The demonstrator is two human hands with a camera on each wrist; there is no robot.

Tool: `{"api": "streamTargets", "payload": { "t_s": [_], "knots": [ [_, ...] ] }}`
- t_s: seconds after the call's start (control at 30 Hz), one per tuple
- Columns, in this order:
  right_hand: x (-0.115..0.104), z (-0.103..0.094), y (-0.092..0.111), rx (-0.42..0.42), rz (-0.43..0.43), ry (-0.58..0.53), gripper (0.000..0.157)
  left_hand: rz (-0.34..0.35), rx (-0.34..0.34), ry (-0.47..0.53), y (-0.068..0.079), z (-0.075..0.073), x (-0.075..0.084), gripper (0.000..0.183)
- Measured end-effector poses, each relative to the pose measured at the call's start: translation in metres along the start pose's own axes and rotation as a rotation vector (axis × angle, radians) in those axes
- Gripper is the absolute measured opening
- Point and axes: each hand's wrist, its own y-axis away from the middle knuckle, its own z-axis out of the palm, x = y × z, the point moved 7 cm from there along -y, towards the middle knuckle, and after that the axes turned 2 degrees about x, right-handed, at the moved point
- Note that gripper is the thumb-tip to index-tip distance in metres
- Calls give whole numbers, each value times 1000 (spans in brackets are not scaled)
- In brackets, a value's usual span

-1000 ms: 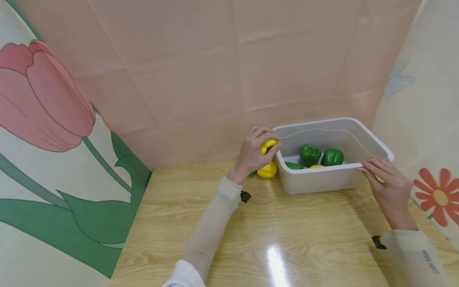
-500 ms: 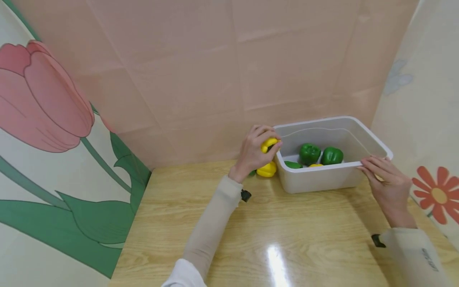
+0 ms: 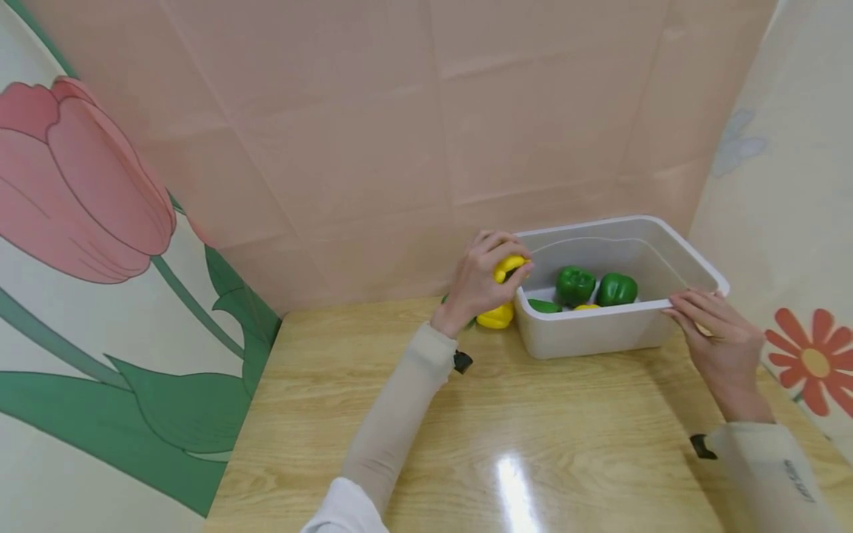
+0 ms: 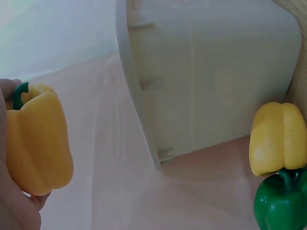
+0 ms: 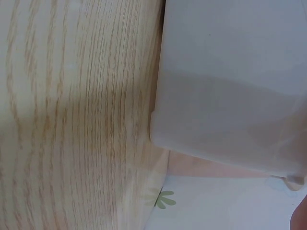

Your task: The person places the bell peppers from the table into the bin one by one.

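My left hand (image 3: 476,281) grips a yellow bell pepper (image 4: 41,143) with a green stem, held up at the left rim of a pale plastic bin (image 3: 600,333). At the bin's front right corner, my right hand (image 3: 723,348) pinches the rim between thumb and fingers. Inside the bin lie green bell peppers, one (image 3: 576,286) beside another (image 3: 617,289), with a third green piece (image 3: 544,306) and a bit of yellow partly hidden by the front wall. On the table under my left hand, another yellow bell pepper (image 4: 278,139) sits against a green bell pepper (image 4: 280,203).
The wooden table (image 3: 373,392) meets a pinkish sheet (image 3: 366,185) hanging behind the bin. A tulip-printed panel (image 3: 100,185) stands on the left, and a flower-printed panel (image 3: 780,244) rises close to the bin's right side.
My left hand has moved slightly right with the yellow bell pepper, now overlapping the bin's left rim. My right hand stays on the rim, and the bin has not visibly moved.
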Motion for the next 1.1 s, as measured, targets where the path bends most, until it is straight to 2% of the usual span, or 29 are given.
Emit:
{"api": "streamTargets", "payload": {
  "t_s": [0.3, 0.73, 1.1],
  "knots": [
    [9, 1, 3, -55, 15, 57, 29, 22, -18, -19, -6, 6, 2, 16],
    [2, 1, 0, -8, 11, 3, 25, 44, -44, -39, -12, 16, 8, 15],
    [3, 1, 1, 5, 0, 0, 19, 53, -59, -56, -15, 23, 8, 13]
  ]
}}
